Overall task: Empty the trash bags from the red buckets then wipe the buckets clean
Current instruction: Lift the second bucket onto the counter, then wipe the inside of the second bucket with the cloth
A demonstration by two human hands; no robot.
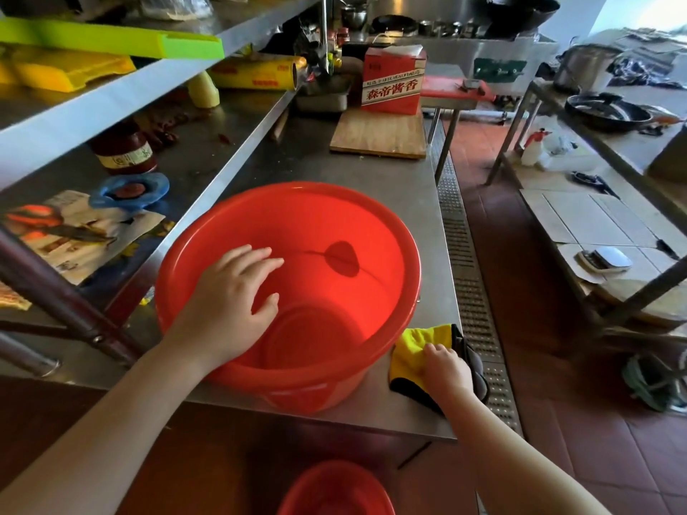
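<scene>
A red bucket (297, 291) stood in the middle of the frame on the near end of a steel counter (308, 158), upright, with no bag showing inside. The left hand (232, 302) lay over its near-left rim, fingers loosely spread and reaching down the inner wall, thumb apart. Just right of the bucket, at the counter's lower-right corner, the right hand (444, 369) pressed down on a yellow cloth (412, 351) with dark edging; its fingers were curled into the fabric, though whether they pinched it or only pressed could not be told. A second red bucket (334, 490) showed at the bottom edge, below the counter. Farther up the counter lay a wooden board (379, 137) carrying a red and white box (392, 81). In the left of the frame a shelf held a dark jar (124, 148) and a blue lid (130, 191).
</scene>
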